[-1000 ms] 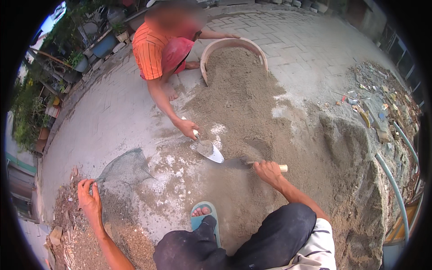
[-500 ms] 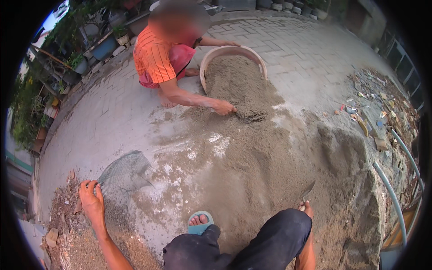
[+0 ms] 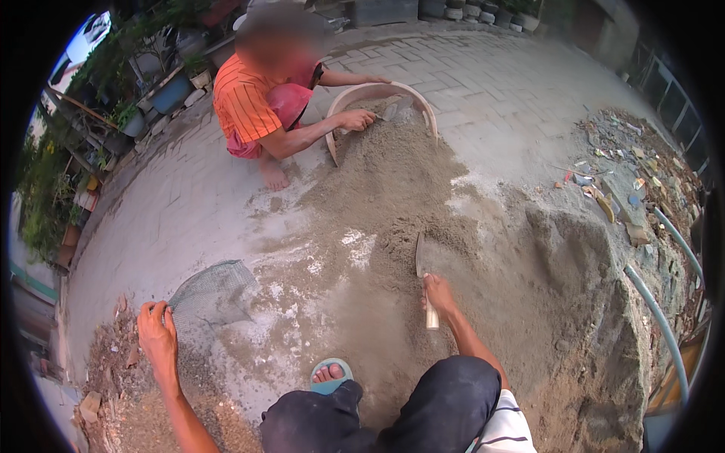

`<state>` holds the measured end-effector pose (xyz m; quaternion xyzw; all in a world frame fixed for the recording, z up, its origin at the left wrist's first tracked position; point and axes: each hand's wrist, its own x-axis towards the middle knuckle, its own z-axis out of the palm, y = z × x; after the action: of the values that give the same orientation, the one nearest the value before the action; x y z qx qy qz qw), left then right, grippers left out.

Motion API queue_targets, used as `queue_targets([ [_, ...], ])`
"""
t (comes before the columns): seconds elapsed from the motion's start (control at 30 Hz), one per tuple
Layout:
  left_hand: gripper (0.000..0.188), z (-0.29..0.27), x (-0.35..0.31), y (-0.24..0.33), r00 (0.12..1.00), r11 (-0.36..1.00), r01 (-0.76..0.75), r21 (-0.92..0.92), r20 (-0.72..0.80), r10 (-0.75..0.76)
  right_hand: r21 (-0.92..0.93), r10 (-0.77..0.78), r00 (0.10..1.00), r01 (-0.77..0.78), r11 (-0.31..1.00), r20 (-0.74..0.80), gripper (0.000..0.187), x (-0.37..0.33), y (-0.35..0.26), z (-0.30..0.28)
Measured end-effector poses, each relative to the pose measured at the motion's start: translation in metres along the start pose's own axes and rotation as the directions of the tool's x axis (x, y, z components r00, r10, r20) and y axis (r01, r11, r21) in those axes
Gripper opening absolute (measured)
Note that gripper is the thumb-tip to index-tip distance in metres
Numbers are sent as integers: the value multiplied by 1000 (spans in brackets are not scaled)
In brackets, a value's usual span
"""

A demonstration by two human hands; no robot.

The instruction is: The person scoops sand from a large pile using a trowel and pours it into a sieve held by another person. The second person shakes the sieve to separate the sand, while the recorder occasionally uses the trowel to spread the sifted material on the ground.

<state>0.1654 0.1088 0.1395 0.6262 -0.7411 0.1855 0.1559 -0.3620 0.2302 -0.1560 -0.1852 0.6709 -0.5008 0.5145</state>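
My left hand (image 3: 157, 332) grips the edge of a dark mesh screen (image 3: 215, 291) lying at the left, its near part over gravelly grit. In my right hand (image 3: 438, 293) is a trowel (image 3: 420, 257) with a pale wooden handle, its blade pointing away at the loose sand (image 3: 461, 272) in front of me. Farther off, a squatting co-worker in an orange shirt (image 3: 245, 102) holds another trowel (image 3: 388, 113) over a tipped pinkish basin (image 3: 429, 113) with sand spilling from its near side. The co-worker's other hand rests on the basin's rim.
A rough sandy mound (image 3: 581, 257) rises at the right, with rubble and litter (image 3: 642, 170) beyond it and a bent grey pipe (image 3: 661, 325) alongside. Gravel and debris (image 3: 113, 355) lie at the lower left. Potted plants (image 3: 128, 119) line the paving's far left edge.
My right hand has brought the trowel forward and left from beside my knee onto the sand. The co-worker's trowel has moved from the spilled sand back to the basin. My left hand stays on the mesh.
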Motion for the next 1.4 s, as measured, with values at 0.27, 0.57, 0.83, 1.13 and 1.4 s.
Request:
queue_targets([
  [0.27, 19, 5, -15, -52, 999, 994, 10, 113, 51, -15, 173, -69, 861, 179, 968, -504, 29, -45, 21, -90],
  [0.57, 23, 20, -7, -43, 993, 988, -98, 120, 71, 90, 0, -1, 950, 1, 1000, -312, 29, 43, -18, -44],
  [0.83, 22, 11, -7, -46, 998, 994, -50, 92, 44, 46, 224, -61, 984, 98, 970, -165, 29, -20, -12, -5],
  [1.13, 24, 13, -13, -62, 999, 986, -30, 163, 42, 24, -29, -44, 839, 34, 999, -543, 26, -138, 163, 4],
  [1.4, 27, -16, 13, -70, 998, 999, -27, 21, 63, 26, 548, 257, 966, -205, 811, -19, 22, -18, 4, 89],
])
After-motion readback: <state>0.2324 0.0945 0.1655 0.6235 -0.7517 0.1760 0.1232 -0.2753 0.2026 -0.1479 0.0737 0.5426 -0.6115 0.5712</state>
